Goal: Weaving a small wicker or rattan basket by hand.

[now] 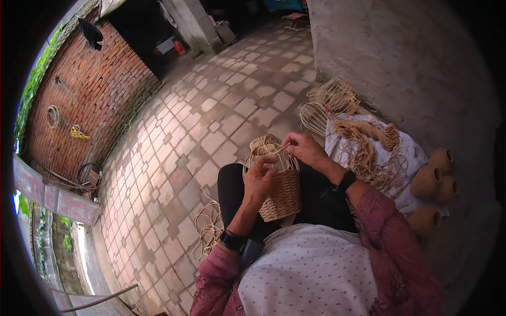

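Note:
A half-covered basket [282, 196] of tan woven cord lies across my lap, its lower part woven and bare wires showing toward the far end. A woven band [264, 141] closes its far end. My left hand [260, 180] is closed on the near left side of the basket, its fingers curled over the wires. My right hand [307, 149] is raised at the basket's far right side, thumb and fingers pinched on a thin strand of cord [282, 148]. The strand runs from the pinch toward the wires; its other end is hidden.
To my right, a white cloth [416, 152] bears bundles of tan cord [363, 142]. Bare wire frames [337, 96] lie beyond it, and several brown clay-coloured pots [425, 181] stand beside it. Loose cord [208, 224] trails on the paved floor [174, 174] at my left. A plastered wall [406, 68] rises at right.

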